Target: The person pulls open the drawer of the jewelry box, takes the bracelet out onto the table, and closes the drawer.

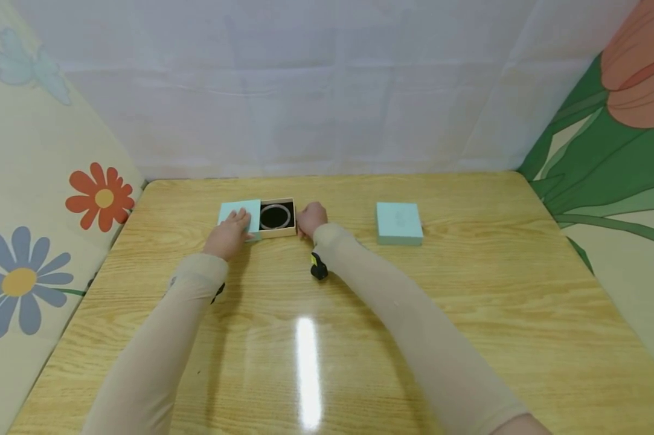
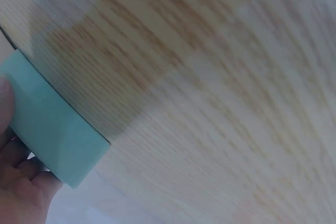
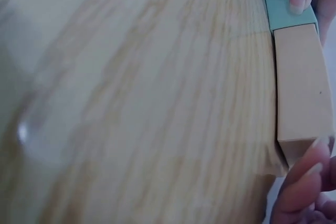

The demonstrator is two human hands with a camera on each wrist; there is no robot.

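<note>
Sleeves, btm. frame. L hand, ctr.-left, grips cover, prob. steadying it; R hand at tray end, can't tell if gripping. Bangle inside; box ctr.-rt.

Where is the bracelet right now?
Left of centre in the head view, the bracelet lies in the open tray, between the left hand and right hand.

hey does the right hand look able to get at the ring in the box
Probably yes: the right hand is beside the tray, and the ring lies uncovered in it, with the teal cover and left hand to the left.
</note>
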